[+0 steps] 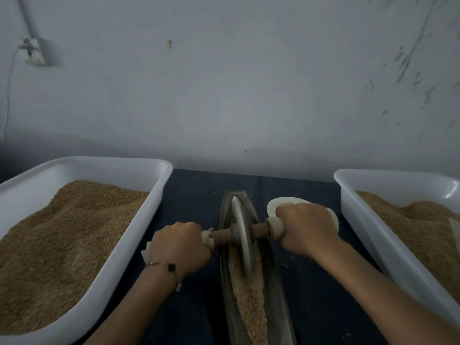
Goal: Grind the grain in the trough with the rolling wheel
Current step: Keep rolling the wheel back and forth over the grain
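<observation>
Here, I see the rolling wheel (241,235) upright in the trough (225,275), its rim in the grain (251,297). My left hand (180,247) and right hand (305,230) each grip one end of its axle handle (260,230), either side of the trough. White tubs (139,235) of grain flank the trough.

Head-worn, forward-down, seemingly close overhead.

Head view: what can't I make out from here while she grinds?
- Near end of the dark boat-shaped metal trough: cut off by the bottom edge.
- Handle ends of the wooden axle: covered by left hand and right hand.
- Right white plastic tub: cut off by the right edge.
</observation>
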